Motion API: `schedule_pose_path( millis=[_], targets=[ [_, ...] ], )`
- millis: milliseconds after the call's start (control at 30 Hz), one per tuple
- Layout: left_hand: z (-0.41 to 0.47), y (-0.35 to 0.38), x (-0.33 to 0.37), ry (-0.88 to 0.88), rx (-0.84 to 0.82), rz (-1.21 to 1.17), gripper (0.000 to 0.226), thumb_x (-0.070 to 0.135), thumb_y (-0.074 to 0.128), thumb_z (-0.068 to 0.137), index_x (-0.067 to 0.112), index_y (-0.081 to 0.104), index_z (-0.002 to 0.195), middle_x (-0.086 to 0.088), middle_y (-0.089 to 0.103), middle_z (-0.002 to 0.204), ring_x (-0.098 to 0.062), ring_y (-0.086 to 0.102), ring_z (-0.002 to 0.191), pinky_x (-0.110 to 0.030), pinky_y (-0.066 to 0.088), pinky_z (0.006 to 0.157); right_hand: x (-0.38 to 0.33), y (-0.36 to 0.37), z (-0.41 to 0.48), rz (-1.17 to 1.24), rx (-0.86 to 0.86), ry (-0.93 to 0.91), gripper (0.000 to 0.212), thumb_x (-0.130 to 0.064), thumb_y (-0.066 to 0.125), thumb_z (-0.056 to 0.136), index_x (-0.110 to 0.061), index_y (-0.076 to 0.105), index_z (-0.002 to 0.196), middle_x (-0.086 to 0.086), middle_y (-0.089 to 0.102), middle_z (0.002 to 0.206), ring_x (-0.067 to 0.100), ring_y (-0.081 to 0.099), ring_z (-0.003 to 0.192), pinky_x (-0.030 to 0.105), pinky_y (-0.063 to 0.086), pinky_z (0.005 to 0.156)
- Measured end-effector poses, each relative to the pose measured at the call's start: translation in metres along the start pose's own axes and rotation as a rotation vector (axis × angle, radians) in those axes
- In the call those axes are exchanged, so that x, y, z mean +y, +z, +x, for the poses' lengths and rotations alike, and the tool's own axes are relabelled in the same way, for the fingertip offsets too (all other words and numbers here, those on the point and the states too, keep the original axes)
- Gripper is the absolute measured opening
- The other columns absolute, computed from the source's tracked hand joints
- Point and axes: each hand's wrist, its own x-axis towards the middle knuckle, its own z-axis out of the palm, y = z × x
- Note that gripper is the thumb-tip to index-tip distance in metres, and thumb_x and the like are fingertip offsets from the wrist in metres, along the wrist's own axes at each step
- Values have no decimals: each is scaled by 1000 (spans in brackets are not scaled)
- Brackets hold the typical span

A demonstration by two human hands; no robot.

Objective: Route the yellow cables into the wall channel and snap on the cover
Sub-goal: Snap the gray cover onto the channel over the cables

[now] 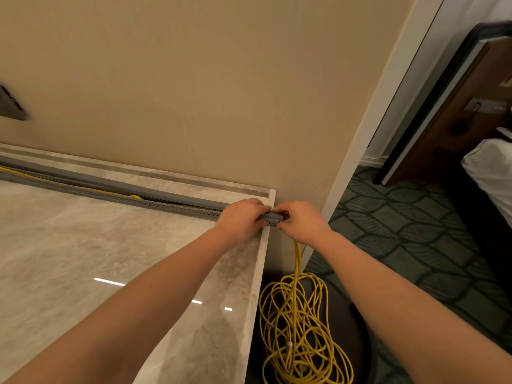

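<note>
A grey slotted cable channel (pixel 116 196) lies along the back of a marble countertop (pixel 83 245), against the beige wall. Yellow cables (pixel 83 187) run inside it, partly hidden by its walls. My left hand (pixel 241 217) and my right hand (pixel 300 221) meet at the channel's right end (pixel 273 218), at the counter's corner, both pinching that grey end. Yellow cables (pixel 297 261) drop from under my right hand to a tangled coil (pixel 302 333) on the floor. Whether a cover sits on the end is hidden by my fingers.
A dark grey piece (pixel 11 106) is at the left edge of the wall. Right of the counter a white door frame (pixel 368 126) opens onto patterned carpet (pixel 415 231), a wooden headboard (pixel 457 115) and white bedding (pixel 490 167).
</note>
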Motion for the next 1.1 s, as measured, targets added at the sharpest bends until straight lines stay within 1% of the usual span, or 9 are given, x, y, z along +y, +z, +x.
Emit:
schedule_pose_path(
  millis=[133,300,433,533,667,767,933,1033,1100],
  targets=[
    [2,-2,-3,47,-14,-8,36,28,55,93,25,59,129,1,65,115,-22,59,106,-37,51,81,-1,3,-1,-28,36,32,27,-18,66,85,-19,70,112,3,71,108,23,64,100,41,54,84],
    [-3,2,1,79,74,86,38,27,53,96,25,55,134,3,64,118,-22,60,106,-34,50,75,-2,4,-2,-70,53,31,23,-20,65,85,-19,69,108,3,71,104,23,64,96,40,55,80],
    [-10,9,1,111,172,112,27,23,59,92,24,63,118,3,69,97,-23,64,89,-34,51,59,-2,10,-7,-76,104,9,19,-15,62,85,-18,64,104,2,69,104,24,63,95,37,53,75],
    [-13,18,-2,143,240,93,29,16,70,83,19,68,112,2,72,92,-23,68,82,-33,55,53,-3,15,-10,-106,146,-21,14,-16,59,88,-18,61,102,4,67,104,24,62,95,34,49,72],
    [-17,30,-7,196,332,106,44,7,79,71,12,70,114,-3,74,103,-23,71,90,-32,59,64,-3,17,-10,-173,165,-81,17,-15,56,89,-16,62,105,7,64,106,28,63,94,37,51,73],
    [-17,32,-7,246,453,82,40,7,81,68,8,74,107,-7,76,104,-23,73,91,-32,58,79,-1,19,-10,-232,175,-130,21,-15,55,89,-13,62,108,10,63,105,32,63,92,39,50,71],
    [-20,39,-18,230,479,28,46,0,83,63,9,75,107,-7,75,108,-23,73,95,-36,57,85,-8,25,-8,-367,240,-237,33,-6,77,62,-11,70,93,12,64,75,34,63,55,29,43,41],
    [-21,34,-18,135,441,-71,39,7,83,68,14,76,106,-3,75,106,-22,74,93,-34,60,80,-14,23,-4,-277,213,-183,20,-12,67,74,-11,64,94,11,64,88,34,65,75,33,43,54],
    [-20,28,-15,74,394,-134,36,13,81,70,16,76,105,-1,76,105,-20,74,92,-32,60,76,-14,17,2,-221,166,-116,16,-25,62,83,-14,59,94,7,64,96,29,62,87,31,38,61]
  ],
)
